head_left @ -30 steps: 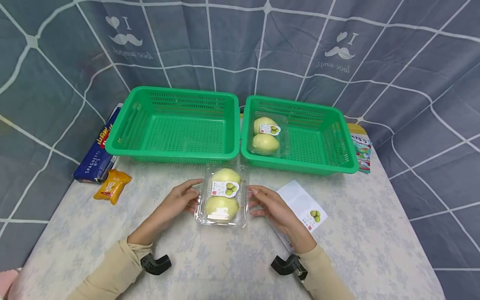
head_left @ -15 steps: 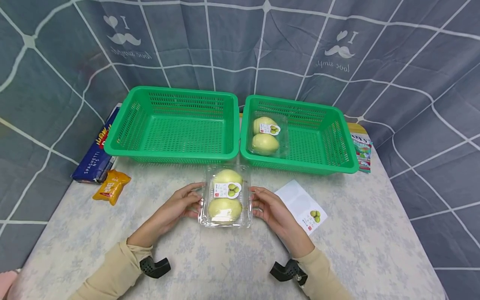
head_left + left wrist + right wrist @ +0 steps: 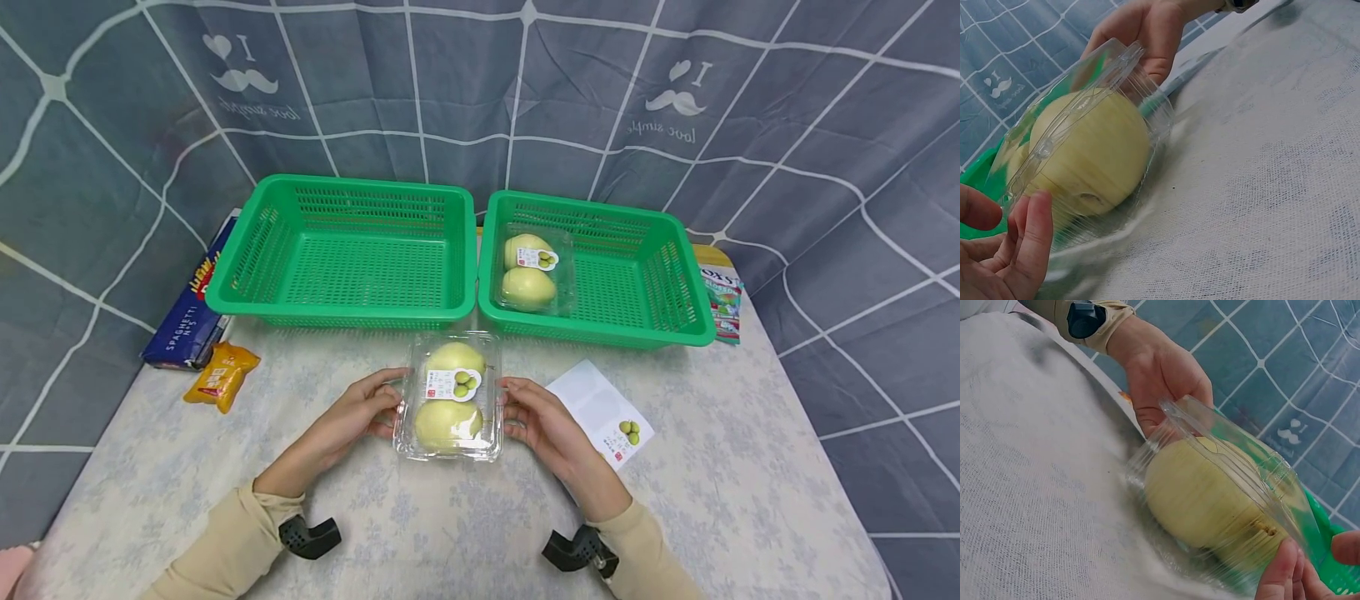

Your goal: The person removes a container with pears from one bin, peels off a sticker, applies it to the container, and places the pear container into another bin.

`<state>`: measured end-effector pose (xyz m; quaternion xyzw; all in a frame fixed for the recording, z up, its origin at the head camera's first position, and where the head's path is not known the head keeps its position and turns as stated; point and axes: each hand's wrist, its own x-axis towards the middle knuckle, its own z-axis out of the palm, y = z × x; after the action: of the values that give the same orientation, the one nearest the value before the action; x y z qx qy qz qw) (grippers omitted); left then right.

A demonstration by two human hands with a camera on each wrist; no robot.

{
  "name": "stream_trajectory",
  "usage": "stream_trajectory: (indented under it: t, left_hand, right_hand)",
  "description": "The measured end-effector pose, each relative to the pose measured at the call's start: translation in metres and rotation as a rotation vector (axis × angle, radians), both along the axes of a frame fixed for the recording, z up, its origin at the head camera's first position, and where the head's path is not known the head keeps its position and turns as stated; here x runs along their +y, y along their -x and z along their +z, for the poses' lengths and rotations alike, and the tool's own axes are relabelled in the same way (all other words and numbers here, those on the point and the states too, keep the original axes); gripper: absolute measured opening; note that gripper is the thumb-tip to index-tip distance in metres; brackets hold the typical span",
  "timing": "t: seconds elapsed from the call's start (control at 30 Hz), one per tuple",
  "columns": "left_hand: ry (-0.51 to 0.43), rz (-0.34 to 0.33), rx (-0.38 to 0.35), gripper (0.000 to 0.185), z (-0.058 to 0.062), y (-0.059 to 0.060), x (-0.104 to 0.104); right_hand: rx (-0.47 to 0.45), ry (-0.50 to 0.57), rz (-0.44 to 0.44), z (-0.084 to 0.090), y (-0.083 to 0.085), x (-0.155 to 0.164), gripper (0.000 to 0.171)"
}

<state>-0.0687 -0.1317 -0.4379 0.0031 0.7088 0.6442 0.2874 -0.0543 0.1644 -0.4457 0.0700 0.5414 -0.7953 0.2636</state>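
A clear clamshell pack [image 3: 450, 398] holding two pale green fruits rests on the tabletop [image 3: 720, 500], midway between its left and right edges and just in front of the gap between the two green baskets. It lies directly between the person's hands. The left hand [image 3: 358, 413] grips the pack's left side, thumb above the rim and fingers [image 3: 1029, 240] curled against the plastic wall. The right hand [image 3: 537, 419] grips the right side in the same way, fingertips [image 3: 1285, 570] on the lid edge.

The left basket [image 3: 258, 250] and the right basket [image 3: 675, 283] stand along the far edge; the right one contains a second pack [image 3: 531, 271]. A white card [image 3: 600, 408] lies just right of the right hand.
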Motion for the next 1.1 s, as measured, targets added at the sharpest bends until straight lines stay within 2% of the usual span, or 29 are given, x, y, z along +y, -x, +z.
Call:
stream_trajectory:
  t: [0.1, 0.2, 0.4, 0.57, 0.7, 0.9, 1.1]
  left_hand:
    - [0.002, -0.004, 0.004, 0.055, 0.0, -0.001, 0.0]
    - [0.008, -0.011, 0.022, 0.055, 0.001, -0.001, 0.002]
    - [0.03, -0.025, 0.112, 0.054, 0.01, -0.007, 0.008]
    - [-0.012, -0.048, 0.166, 0.052, 0.029, -0.017, 0.02]
    - [-0.046, -0.097, 0.189, 0.053, 0.051, -0.018, 0.033]
    - [-0.072, -0.146, 0.258, 0.054, 0.083, -0.002, 0.06]
    - [-0.092, -0.19, 0.32, 0.056, 0.113, 0.027, 0.097]
  right_hand:
    - [-0.003, -0.023, -0.007, 0.002, -0.001, -0.001, 0.02]
    - [0.004, -0.092, -0.02, 0.004, -0.004, -0.001, 0.023]
    - [0.051, -0.222, -0.029, 0.017, -0.016, 0.004, 0.034]
    - [0.098, -0.252, -0.029, 0.036, -0.03, 0.016, 0.035]
    - [0.138, -0.274, -0.059, 0.058, -0.038, 0.03, 0.034]
    - [0.254, -0.3, -0.142, 0.091, -0.033, 0.053, 0.029]
    - [0.387, -0.239, -0.223, 0.112, -0.017, 0.083, 0.024]
